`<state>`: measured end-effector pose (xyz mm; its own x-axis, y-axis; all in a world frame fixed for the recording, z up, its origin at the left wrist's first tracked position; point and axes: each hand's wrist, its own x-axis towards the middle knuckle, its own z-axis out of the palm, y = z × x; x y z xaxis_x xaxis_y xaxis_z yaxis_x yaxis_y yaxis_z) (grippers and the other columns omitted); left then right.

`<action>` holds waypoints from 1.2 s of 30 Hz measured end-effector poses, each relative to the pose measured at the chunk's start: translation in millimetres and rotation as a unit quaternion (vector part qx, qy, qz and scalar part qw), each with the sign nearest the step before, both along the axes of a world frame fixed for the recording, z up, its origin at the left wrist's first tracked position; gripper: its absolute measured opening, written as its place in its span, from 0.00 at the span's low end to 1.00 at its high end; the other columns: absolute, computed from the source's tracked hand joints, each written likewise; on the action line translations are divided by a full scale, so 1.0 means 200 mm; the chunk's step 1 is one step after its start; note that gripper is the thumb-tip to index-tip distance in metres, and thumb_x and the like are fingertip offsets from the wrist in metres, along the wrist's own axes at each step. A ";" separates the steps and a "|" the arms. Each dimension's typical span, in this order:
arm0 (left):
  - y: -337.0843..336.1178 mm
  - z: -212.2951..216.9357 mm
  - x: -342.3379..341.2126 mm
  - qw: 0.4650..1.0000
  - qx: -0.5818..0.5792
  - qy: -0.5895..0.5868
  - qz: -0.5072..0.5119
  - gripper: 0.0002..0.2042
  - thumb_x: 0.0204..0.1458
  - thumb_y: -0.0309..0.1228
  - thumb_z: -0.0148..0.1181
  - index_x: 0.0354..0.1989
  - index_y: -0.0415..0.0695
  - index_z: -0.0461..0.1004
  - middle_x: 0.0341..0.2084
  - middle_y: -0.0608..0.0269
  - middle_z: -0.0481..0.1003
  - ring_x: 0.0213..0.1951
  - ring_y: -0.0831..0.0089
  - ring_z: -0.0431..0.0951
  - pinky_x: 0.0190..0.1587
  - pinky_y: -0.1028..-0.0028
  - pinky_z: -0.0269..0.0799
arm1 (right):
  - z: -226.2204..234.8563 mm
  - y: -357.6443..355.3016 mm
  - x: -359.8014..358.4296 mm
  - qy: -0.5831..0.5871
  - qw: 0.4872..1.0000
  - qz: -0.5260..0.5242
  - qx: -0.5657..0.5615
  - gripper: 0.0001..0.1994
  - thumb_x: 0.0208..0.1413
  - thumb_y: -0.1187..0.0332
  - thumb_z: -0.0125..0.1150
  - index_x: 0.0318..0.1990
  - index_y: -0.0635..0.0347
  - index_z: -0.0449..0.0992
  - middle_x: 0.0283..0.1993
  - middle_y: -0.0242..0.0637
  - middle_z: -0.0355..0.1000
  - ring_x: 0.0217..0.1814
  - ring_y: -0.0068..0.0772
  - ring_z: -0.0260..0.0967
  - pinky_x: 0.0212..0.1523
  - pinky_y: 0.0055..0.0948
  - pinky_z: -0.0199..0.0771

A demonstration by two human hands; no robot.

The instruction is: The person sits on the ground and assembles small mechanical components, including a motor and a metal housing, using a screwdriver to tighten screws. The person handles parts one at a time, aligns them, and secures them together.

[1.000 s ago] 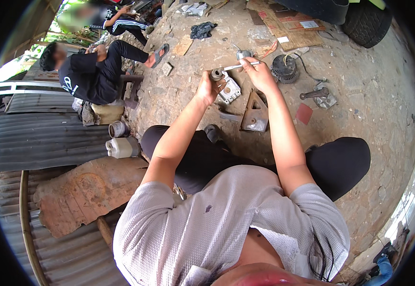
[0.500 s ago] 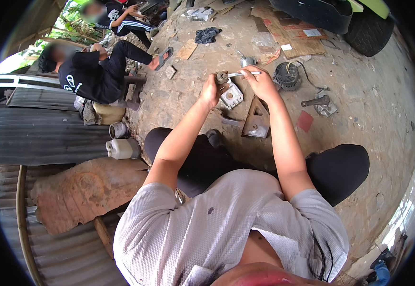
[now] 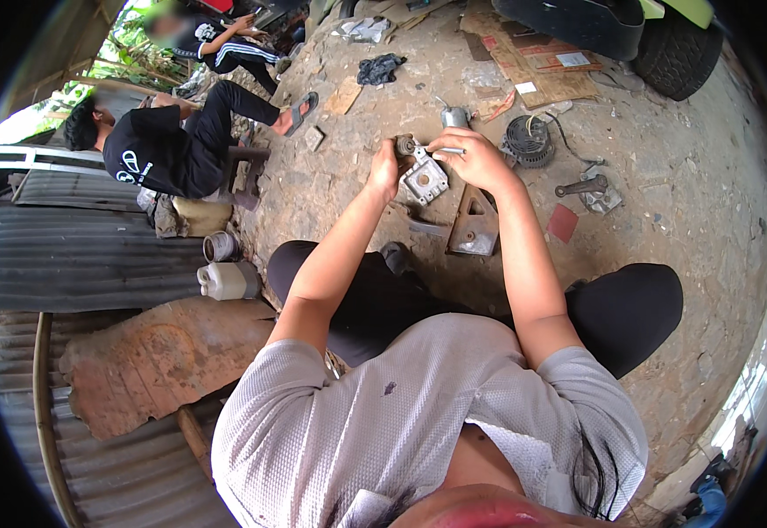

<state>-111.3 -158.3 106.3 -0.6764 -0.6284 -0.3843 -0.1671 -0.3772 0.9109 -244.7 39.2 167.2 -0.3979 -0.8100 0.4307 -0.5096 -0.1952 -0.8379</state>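
Note:
My left hand (image 3: 386, 170) grips a small dark cylindrical metal part (image 3: 405, 144) held up in front of me. My right hand (image 3: 474, 157) holds a thin light-coloured rod-like tool (image 3: 443, 150) whose tip points at that part. Just below both hands a square grey metal housing (image 3: 425, 179) lies on the dirt ground. A flat metal bracket with a triangular hole (image 3: 474, 223) rests on the ground under my right forearm. I sit with my legs in black trousers spread to both sides.
A round wound motor part (image 3: 528, 141) with a cable, a small metal cylinder (image 3: 455, 115), a wrench-like tool (image 3: 580, 187) and a red scrap (image 3: 563, 223) lie ahead. Two seated people (image 3: 168, 145) are at the upper left. A vehicle tyre (image 3: 674, 48), cardboard, corrugated sheets (image 3: 75, 255) and a white jug (image 3: 227, 280) surround me.
Both hands came down and closer to me, from raised over the ground to just above the grey housing. The rod stays at the dark part.

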 end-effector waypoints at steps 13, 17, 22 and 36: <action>-0.01 0.04 0.01 0.999 -0.008 0.041 0.003 0.24 0.69 0.42 0.34 0.56 0.40 0.74 0.37 0.63 0.75 0.35 0.72 0.72 0.46 0.66 0.75 | -0.16 -0.06 -0.03 -0.271 0.962 -0.033 -0.023 0.11 0.62 0.65 0.66 0.44 0.64 0.83 0.36 0.33 0.82 0.36 0.20 0.74 0.40 0.24 0.74; 0.02 0.07 0.00 0.997 0.023 0.061 -0.043 0.24 0.69 0.43 0.34 0.55 0.40 0.74 0.36 0.63 0.74 0.34 0.72 0.72 0.46 0.66 0.75 | -0.22 -0.06 -0.05 -0.347 0.936 -0.033 -0.052 0.12 0.64 0.65 0.64 0.45 0.66 0.81 0.35 0.33 0.81 0.33 0.16 0.71 0.37 0.20 0.70; 0.03 0.06 0.00 0.998 -0.005 0.047 -0.033 0.24 0.69 0.43 0.34 0.55 0.39 0.75 0.37 0.63 0.75 0.34 0.72 0.72 0.46 0.66 0.75 | -0.24 -0.07 -0.06 -0.339 0.938 -0.064 -0.043 0.12 0.63 0.64 0.65 0.44 0.65 0.81 0.33 0.31 0.81 0.32 0.16 0.69 0.36 0.20 0.70; -0.02 0.04 0.00 0.994 -0.109 0.022 -0.007 0.21 0.70 0.45 0.44 0.50 0.40 0.76 0.36 0.64 0.78 0.33 0.74 0.76 0.40 0.72 0.75 | -0.08 -0.07 0.04 -0.049 0.994 -0.089 -0.042 0.08 0.58 0.69 0.67 0.43 0.60 0.83 0.41 0.41 0.81 0.43 0.39 0.80 0.45 0.32 0.76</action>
